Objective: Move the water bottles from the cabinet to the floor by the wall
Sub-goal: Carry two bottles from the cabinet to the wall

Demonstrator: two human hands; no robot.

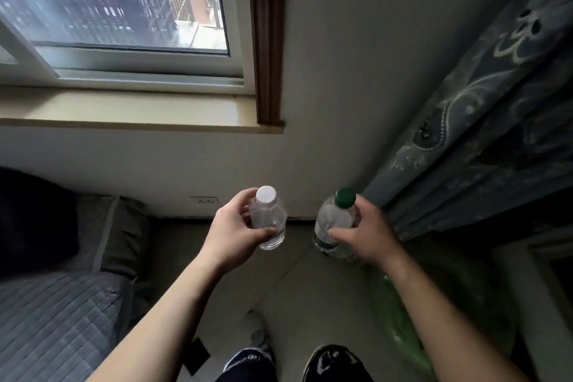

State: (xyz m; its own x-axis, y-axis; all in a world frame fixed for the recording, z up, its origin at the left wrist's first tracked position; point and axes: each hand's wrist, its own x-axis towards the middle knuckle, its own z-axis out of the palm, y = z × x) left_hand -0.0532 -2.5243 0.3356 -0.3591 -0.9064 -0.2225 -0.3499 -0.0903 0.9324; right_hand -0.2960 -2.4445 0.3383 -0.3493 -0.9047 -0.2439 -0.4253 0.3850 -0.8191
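My left hand [231, 234] grips a clear water bottle with a white cap [268, 217], held upright above the floor. My right hand [364, 237] grips a second clear water bottle with a green cap [336, 217], also roughly upright. Both bottles hang in front of the pale wall [325, 102], over the floor [297, 288] near its base. The cabinet is not clearly in view.
A bed with a grey quilted cover [59, 316] fills the lower left. A patterned blue curtain [483, 121] hangs at the right. A window and sill [130, 112] sit above, a wall socket [204, 200] low down. Something green and blurred [412, 313] lies on the floor right of my feet [335, 363].
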